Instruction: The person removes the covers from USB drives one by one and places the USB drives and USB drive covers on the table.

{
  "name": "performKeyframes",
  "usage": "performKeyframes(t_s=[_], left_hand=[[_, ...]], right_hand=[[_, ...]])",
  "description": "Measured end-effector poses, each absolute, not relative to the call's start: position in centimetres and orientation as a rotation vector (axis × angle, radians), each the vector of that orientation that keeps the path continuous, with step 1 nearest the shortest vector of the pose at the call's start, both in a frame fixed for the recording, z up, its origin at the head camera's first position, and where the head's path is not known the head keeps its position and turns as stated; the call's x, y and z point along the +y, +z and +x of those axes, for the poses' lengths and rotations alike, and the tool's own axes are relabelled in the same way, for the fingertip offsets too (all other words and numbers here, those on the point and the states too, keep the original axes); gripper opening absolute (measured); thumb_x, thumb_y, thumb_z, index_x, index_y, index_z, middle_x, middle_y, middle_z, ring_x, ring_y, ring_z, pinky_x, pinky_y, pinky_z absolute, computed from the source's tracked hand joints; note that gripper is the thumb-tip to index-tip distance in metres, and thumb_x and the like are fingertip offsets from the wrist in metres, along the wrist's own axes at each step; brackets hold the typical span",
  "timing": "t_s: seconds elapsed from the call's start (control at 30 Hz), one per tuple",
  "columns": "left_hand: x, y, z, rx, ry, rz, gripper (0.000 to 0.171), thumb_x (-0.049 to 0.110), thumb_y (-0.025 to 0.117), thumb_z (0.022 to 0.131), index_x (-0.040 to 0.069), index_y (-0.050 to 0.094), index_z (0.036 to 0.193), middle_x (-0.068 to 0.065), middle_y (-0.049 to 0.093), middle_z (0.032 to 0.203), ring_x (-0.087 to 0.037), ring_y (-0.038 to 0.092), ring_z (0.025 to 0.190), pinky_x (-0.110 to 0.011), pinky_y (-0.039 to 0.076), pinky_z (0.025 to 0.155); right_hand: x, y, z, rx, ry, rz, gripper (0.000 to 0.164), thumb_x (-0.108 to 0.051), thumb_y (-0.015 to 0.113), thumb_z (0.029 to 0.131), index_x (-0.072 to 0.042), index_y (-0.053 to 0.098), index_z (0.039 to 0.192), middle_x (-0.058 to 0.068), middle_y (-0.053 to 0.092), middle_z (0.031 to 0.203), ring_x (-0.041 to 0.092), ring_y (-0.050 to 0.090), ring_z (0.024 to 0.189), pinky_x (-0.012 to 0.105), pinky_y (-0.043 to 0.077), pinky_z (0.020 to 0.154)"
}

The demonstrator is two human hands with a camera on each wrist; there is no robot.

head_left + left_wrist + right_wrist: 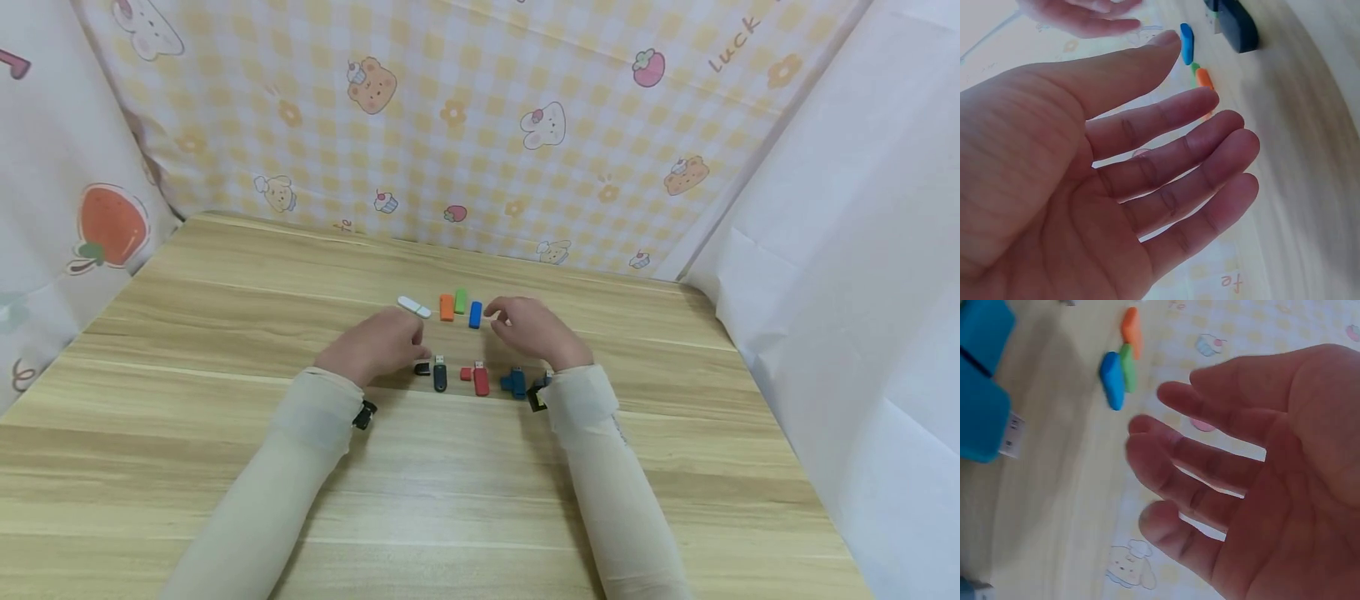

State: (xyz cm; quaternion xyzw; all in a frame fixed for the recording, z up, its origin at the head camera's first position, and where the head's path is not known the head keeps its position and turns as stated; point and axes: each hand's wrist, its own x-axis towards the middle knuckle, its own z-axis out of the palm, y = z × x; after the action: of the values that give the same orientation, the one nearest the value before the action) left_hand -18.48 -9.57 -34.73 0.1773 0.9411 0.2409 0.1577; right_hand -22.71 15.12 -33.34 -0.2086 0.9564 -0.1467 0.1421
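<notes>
My left hand (381, 342) hovers over the table with its fingers loosely bent and nothing held. Close to it are a white USB stick (414, 307), a small black cap (422, 368) and a black USB stick (440, 375) with its metal plug bare. Empty too, my right hand (536, 329) has slightly curved fingers beside a blue USB stick (476, 315). Left of that stick lie a green one (461, 302) and an orange one (447, 307). In the right wrist view, thumb and forefinger of the right hand (1241, 450) come near each other around nothing.
Nearer the body lie a red USB stick (482, 381), its red cap (466, 374) and a dark blue USB stick (518, 382). Partly hidden by the right wrist is a black item with yellow (536, 398). A checked curtain (450, 133) hangs behind the wooden table (420, 500).
</notes>
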Motion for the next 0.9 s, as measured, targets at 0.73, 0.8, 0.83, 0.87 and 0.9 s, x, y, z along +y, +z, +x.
performKeyframes(t_s=[0.73,0.8,0.83,0.87,0.9], left_hand=[[-9.5,-33.9,-18.2,2.736,0.661,0.588,0.023,0.021,0.068,0.109,-0.001,0.076,0.108,-0.009,0.069,0.091,-0.019,0.057,0.073,-0.026,0.047,0.063],[-9.4,-33.9,-18.2,2.731,0.664,0.588,0.024,0.020,0.068,0.108,-0.002,0.077,0.109,-0.009,0.069,0.090,-0.019,0.056,0.072,-0.026,0.046,0.063],[-9.4,-33.9,-18.2,2.728,0.664,0.589,0.024,0.020,0.068,0.108,-0.002,0.077,0.109,-0.009,0.069,0.089,-0.019,0.056,0.071,-0.026,0.046,0.063],[-9.4,-33.9,-18.2,2.727,0.663,0.589,0.024,0.020,0.068,0.108,-0.002,0.077,0.109,-0.009,0.069,0.089,-0.019,0.056,0.071,-0.026,0.045,0.062],[-9.3,-33.9,-18.2,2.725,0.663,0.586,0.024,0.020,0.068,0.108,-0.002,0.077,0.110,-0.009,0.069,0.088,-0.019,0.056,0.071,-0.026,0.045,0.062]], right_hand=[[14.8,-34.9,-23.5,2.658,-0.277,-0.673,0.051,-0.006,0.040,0.111,-0.009,0.052,0.160,0.018,0.044,0.168,0.041,0.041,0.153,0.055,0.037,0.129],[14.9,-34.9,-23.5,2.678,-0.269,-0.668,0.048,-0.006,0.044,0.110,-0.009,0.058,0.156,0.018,0.050,0.162,0.039,0.048,0.145,0.053,0.044,0.124],[15.0,-34.9,-23.5,2.688,-0.266,-0.663,0.047,-0.004,0.047,0.109,-0.009,0.061,0.153,0.018,0.054,0.157,0.038,0.051,0.140,0.052,0.047,0.121],[15.1,-34.9,-23.5,2.697,-0.265,-0.658,0.045,-0.003,0.050,0.108,-0.009,0.063,0.151,0.018,0.057,0.153,0.036,0.054,0.134,0.050,0.050,0.118],[15.2,-34.9,-23.6,2.709,-0.269,-0.650,0.044,-0.002,0.055,0.105,-0.008,0.066,0.148,0.017,0.060,0.148,0.034,0.056,0.128,0.048,0.052,0.115]])
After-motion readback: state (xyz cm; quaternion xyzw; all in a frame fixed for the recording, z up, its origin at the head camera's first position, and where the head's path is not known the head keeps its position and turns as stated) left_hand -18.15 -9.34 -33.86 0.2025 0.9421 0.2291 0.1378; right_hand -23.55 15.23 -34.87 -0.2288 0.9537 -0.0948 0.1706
